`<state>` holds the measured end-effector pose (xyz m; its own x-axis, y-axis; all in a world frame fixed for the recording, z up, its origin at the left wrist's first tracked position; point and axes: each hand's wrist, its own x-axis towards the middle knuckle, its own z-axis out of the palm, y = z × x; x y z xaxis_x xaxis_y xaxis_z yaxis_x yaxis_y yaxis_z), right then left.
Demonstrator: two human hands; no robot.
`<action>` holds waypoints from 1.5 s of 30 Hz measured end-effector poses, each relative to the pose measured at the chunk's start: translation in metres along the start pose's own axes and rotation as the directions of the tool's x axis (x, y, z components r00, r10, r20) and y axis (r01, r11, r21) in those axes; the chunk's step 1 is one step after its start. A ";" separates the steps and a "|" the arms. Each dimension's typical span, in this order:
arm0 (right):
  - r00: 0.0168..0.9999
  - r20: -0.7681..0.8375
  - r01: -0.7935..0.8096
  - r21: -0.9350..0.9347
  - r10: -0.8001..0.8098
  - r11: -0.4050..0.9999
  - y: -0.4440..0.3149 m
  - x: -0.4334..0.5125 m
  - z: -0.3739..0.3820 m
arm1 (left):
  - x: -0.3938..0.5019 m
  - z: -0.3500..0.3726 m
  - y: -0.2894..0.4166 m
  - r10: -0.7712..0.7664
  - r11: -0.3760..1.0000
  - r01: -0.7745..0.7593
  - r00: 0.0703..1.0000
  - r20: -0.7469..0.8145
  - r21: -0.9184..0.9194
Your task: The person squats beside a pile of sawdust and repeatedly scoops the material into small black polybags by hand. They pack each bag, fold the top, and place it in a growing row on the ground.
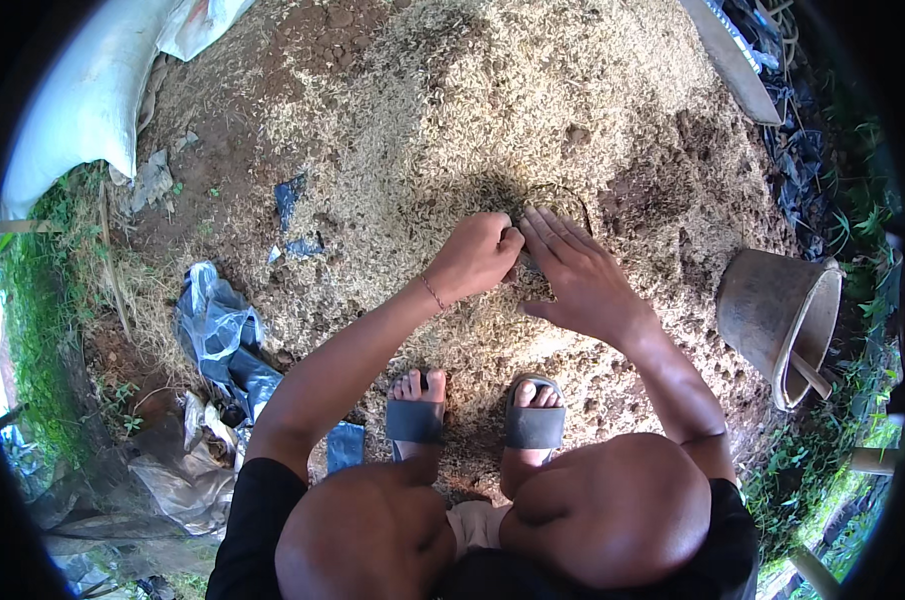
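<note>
Low over ground strewn with pale husks (497,112), my two hands meet in front of my feet. My left hand (482,251) is curled with the thumb against the fingers, and whether something is inside it cannot be seen. Palm down, my right hand (572,262) lies flat with its fingers stretched and close together, the fingertips beside my left hand. A dark curved line (581,206) shows in the husks just beyond the right fingertips. What lies beneath both hands is hidden.
A worn bucket (756,319) lies tipped at the right. White sacks (85,97) stand at the upper left. Crumpled clear and black plastic (220,322) lies at the left, and a flat board (737,67) at the upper right. Sandalled feet (415,420) are close below.
</note>
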<state>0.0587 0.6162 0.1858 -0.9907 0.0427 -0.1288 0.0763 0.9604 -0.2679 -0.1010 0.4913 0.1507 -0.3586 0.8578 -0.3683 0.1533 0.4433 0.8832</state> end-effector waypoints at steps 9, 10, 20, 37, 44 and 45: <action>0.997 0.075 0.032 -0.113 -0.024 0.993 -0.010 0.004 0.015 | -0.005 0.015 -0.021 0.157 0.983 -0.148 0.984 -0.082 0.108; 0.992 0.127 0.006 -0.084 0.004 0.996 -0.008 0.004 0.008 | -0.006 0.017 -0.020 0.143 0.989 -0.139 0.987 -0.079 0.055; 0.977 0.099 -0.188 -0.020 0.189 0.982 0.000 0.008 0.003 | 0.004 0.018 -0.023 0.039 0.996 -0.042 0.999 -0.031 -0.084; 0.985 -0.098 -0.125 0.148 0.140 0.981 -0.006 -0.038 0.006 | -0.020 0.039 -0.012 -0.109 0.955 0.097 0.994 -0.027 -0.281; 0.993 0.045 -0.116 0.077 0.112 0.990 -0.017 -0.030 0.020 | -0.023 0.038 -0.006 0.037 0.997 -0.046 0.986 -0.160 -0.055; 0.990 0.081 -0.121 0.090 0.114 0.989 -0.018 -0.030 0.020 | -0.025 0.036 -0.005 0.046 0.999 -0.050 0.983 -0.178 -0.016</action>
<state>0.0894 0.5925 0.1752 -0.9633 0.1297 -0.2351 0.2055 0.9196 -0.3349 -0.0593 0.4770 0.1446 -0.5096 0.8171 -0.2695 0.1566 0.3960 0.9048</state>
